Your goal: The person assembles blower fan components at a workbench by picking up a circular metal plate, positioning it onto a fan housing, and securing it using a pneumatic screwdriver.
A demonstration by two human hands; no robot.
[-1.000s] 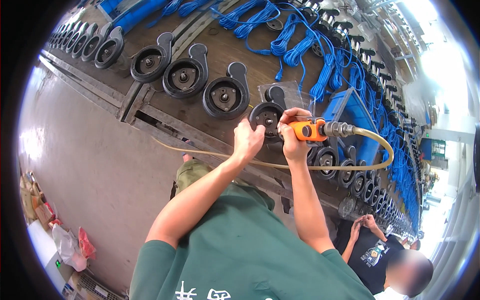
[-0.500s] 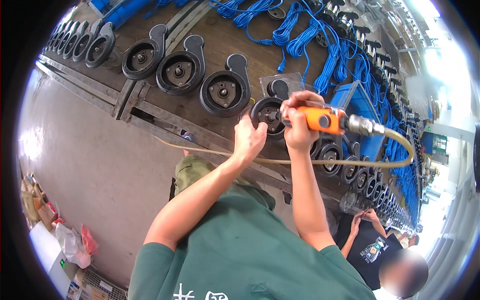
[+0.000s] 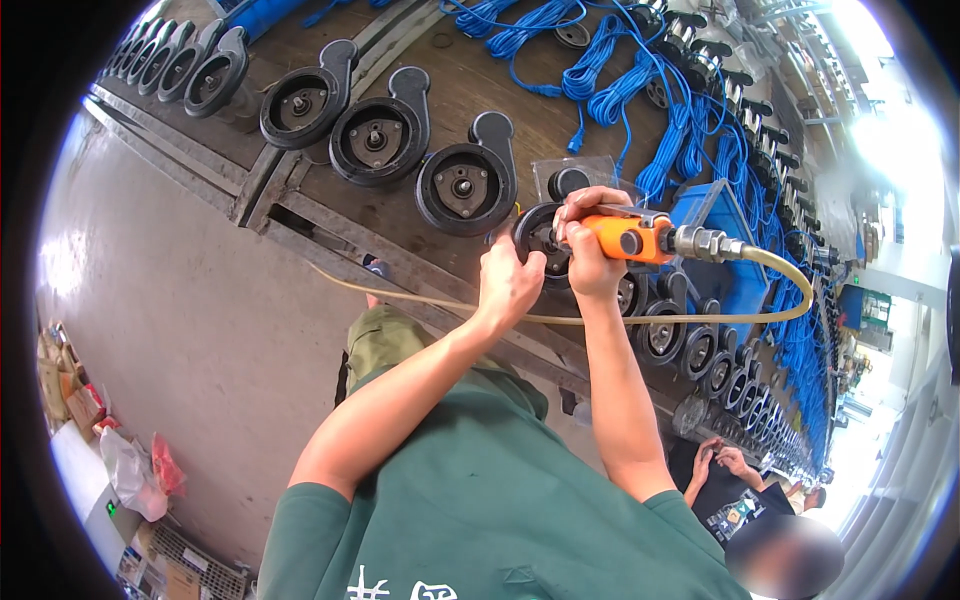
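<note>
My right hand (image 3: 592, 262) is wrapped round an orange air tool (image 3: 622, 238) with a metal hose coupling. The tool points left, its front end over a black round housing (image 3: 530, 225) at the table's near edge. My left hand (image 3: 510, 285) grips that housing by its near left rim, fingers partly hidden. Part of the housing is covered by the tool and my right hand. From the coupling a tan air hose (image 3: 800, 290) loops back and runs left beneath both wrists. Just left stands a similar housing (image 3: 465, 190) with a metal plate and central shaft.
More black housings (image 3: 378, 140) line the table edge on both sides. Bundled blue cables (image 3: 605, 50) lie across the far side. A blue bin (image 3: 735, 290) stands right of the tool. Further right, another person's hands (image 3: 725, 458) are at the table.
The view has shifted slightly, so the housings appear further right. The air tool sits a little further left against the same housing. Both hands keep their hold.
</note>
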